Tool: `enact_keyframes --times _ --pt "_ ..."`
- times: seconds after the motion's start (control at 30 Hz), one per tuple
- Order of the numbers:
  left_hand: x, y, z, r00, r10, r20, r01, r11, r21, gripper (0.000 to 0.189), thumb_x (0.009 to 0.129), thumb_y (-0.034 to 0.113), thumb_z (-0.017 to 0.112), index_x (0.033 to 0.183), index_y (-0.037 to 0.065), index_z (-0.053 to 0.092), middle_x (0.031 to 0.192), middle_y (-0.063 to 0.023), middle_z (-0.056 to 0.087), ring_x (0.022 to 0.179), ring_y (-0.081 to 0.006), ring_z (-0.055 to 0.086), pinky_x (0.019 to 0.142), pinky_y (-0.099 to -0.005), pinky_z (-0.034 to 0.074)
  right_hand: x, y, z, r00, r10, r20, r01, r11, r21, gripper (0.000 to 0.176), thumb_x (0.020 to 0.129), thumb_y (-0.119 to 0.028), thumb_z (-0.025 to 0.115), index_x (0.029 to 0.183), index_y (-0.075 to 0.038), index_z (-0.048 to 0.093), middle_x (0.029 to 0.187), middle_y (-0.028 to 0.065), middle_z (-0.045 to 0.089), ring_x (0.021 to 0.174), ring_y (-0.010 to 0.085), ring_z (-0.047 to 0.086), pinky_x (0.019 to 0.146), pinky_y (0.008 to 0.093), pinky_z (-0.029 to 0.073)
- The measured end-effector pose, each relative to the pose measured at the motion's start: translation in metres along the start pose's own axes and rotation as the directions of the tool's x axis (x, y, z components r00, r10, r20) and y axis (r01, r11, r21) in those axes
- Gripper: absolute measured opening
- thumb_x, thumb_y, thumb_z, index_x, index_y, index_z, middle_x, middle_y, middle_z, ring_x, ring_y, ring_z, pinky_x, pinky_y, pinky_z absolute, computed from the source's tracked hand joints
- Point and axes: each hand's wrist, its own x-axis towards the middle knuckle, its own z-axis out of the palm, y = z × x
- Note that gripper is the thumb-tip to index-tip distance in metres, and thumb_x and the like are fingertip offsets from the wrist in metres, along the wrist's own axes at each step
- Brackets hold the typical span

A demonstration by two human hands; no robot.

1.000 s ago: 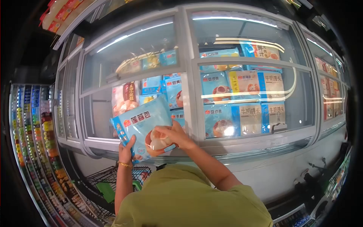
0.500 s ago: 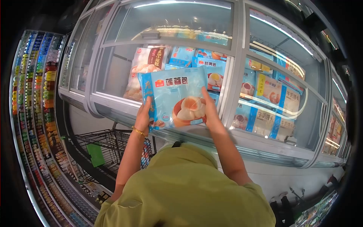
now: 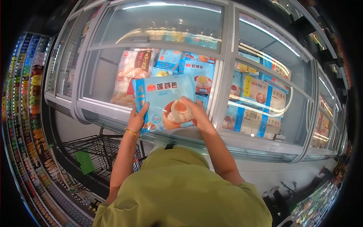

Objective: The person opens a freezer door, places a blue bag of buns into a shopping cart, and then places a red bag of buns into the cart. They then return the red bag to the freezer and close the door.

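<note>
Head view: left hand (image 3: 137,118), right hand (image 3: 196,112) clamped on blue bag (image 3: 157,104) labelled "莲蓉包" (red logo (image 3: 151,87) beside).

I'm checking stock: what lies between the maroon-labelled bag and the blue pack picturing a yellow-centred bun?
Blue packs, some partly hidden, in the head view.

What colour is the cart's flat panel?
The shopping cart's flat panel is green, best seen in the current head view.

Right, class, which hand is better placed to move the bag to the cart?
Probably the left hand: it holds the bag by the edge nearer the cart, while the right hand grips its farther side.
</note>
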Motion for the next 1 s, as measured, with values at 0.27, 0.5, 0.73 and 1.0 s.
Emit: enact_keyframes --times 0.27,0.5,0.73,1.0 --pt "0.013 -0.006 -0.008 0.999 -0.032 -0.023 0.033 0.999 0.021 0.049 0.084 0.025 0.066 0.118 -0.006 0.050 0.106 -0.0120 0.061 0.090 -0.0163 0.060 0.076 -0.0276 0.049 0.004 0.005 -0.001 0.996 0.033 -0.088 -0.039 0.997 -0.068 0.037 0.085 -0.027 0.062 0.107 0.003 0.059 0.097 0.0102 0.063 0.084 0.0147 0.062 0.072 0.0282 0.049" --pt "0.025 -0.012 -0.012 0.997 -0.056 0.059 0.059 0.996 -0.059 0.038 0.084 0.021 0.063 0.111 -0.006 0.055 0.095 -0.0122 0.064 0.076 -0.0180 0.066 0.062 -0.0285 0.054 0.013 0.009 -0.007 0.988 0.133 -0.083 -0.144 0.979 -0.145 0.041 0.084 -0.035 0.062 0.103 0.001 0.060 0.089 0.0075 0.064 0.071 0.0104 0.061 0.055 0.0215 0.045" --pt "0.023 -0.006 -0.017 0.985 -0.030 0.167 0.029 1.000 0.009 0.038 0.084 0.020 0.062 0.113 -0.003 0.053 0.095 -0.0135 0.064 0.074 -0.0189 0.067 0.058 -0.0293 0.056 0.046 0.040 -0.038 0.974 0.147 -0.171 -0.184 0.955 -0.231 0.044 0.081 -0.046 0.062 0.093 -0.003 0.064 0.069 0.0038 0.062 0.046 0.0067 0.050 0.035 0.0219 0.030" --pt "0.012 0.007 -0.020 0.937 -0.086 0.338 0.167 0.962 -0.215 0.042 0.082 0.018 0.062 0.114 -0.007 0.051 0.101 -0.0152 0.062 0.082 -0.0217 0.066 0.070 -0.0323 0.056 0.040 0.028 -0.032 0.935 0.187 -0.302 -0.301 0.870 -0.392 0.055 0.074 -0.053 0.065 0.112 -0.014 0.062 0.101 0.0012 0.066 0.089 0.0102 0.059 0.074 0.0227 0.036"
